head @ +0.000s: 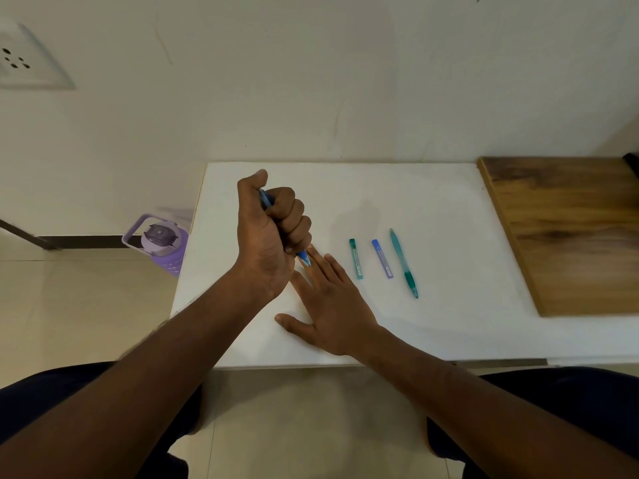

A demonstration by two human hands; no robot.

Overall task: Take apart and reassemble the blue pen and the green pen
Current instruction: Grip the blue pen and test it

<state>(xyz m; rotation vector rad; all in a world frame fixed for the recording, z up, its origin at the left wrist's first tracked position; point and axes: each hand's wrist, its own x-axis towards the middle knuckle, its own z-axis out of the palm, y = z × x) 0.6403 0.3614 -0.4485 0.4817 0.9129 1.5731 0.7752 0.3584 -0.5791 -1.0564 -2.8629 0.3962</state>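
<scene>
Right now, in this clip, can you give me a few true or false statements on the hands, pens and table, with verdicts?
1. The left hand grips the blue plastic pen in a fist. True.
2. The right hand holds the green plastic pen. False: it lies flat on the white table; the pen lies apart.
3. Two small flat tubes, green and blue, lie beside the green pen. True.
4. A purple bottle stands on the table. False: on the floor.

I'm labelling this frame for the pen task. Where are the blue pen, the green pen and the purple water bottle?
blue pen (304, 255): head view, on the tip end showing below the left fist.
green pen (404, 262): head view, mid-barrel, lying on the white table.
purple water bottle (159, 237): head view, on its lid.
</scene>
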